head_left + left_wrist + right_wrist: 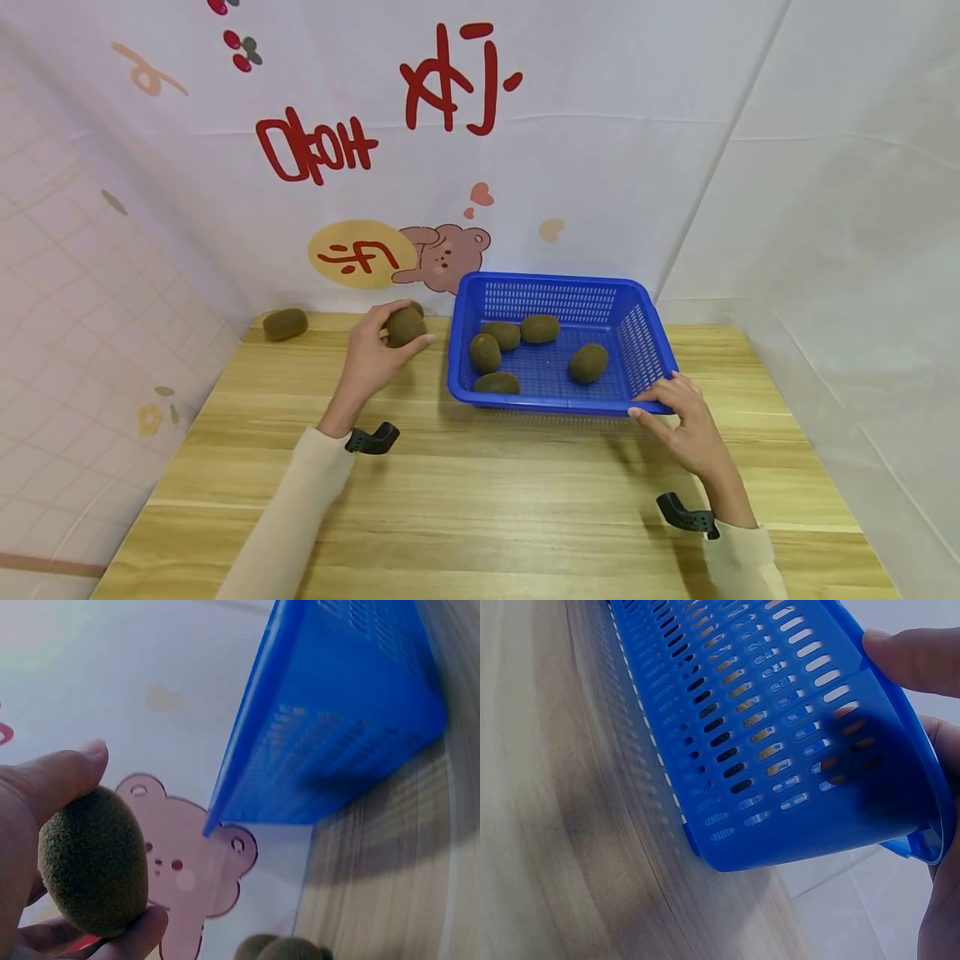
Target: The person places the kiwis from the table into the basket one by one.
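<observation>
My left hand point(371, 352) holds a brown kiwi point(406, 328) between thumb and fingers, left of the blue plastic basket point(555, 406). In the left wrist view, the held kiwi point(94, 862) appears raised beside the basket's outer wall point(330, 761). Another kiwi point(417, 308) is partly hidden behind it. At the basket's front right corner, my right hand point(688, 427) grips the rim, with the thumb point(911, 660) outside in the right wrist view. Several kiwis lie in the basket, one of them point(588, 363) apart on the right.
A single kiwi point(285, 324) lies at the table's far left corner. The wooden table point(480, 500) meets a white printed cloth point(600, 167) at the back, and similar cloth hangs at both sides.
</observation>
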Tool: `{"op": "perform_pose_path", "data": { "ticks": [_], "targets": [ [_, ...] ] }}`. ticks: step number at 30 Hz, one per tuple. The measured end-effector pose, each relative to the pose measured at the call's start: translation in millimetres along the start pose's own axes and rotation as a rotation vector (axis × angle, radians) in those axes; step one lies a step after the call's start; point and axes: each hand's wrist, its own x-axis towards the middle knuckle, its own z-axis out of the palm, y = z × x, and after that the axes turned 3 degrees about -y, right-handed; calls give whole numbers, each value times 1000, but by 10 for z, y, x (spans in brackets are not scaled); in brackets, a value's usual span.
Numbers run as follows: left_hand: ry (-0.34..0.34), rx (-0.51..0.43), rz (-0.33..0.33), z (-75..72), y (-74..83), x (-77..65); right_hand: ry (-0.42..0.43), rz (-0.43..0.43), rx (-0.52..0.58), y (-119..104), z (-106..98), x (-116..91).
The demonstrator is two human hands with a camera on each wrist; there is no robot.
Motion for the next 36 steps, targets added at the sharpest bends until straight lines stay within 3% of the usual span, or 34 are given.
{"op": "perform_pose_path", "data": {
  "ticks": [25, 36],
  "targets": [
    [-114, -85, 53, 372, 382, 105, 12, -13, -12, 27, 25, -6],
    [-162, -24, 100, 574, 464, 195, 21, -26, -14, 39, 17, -2]
  ]
}}
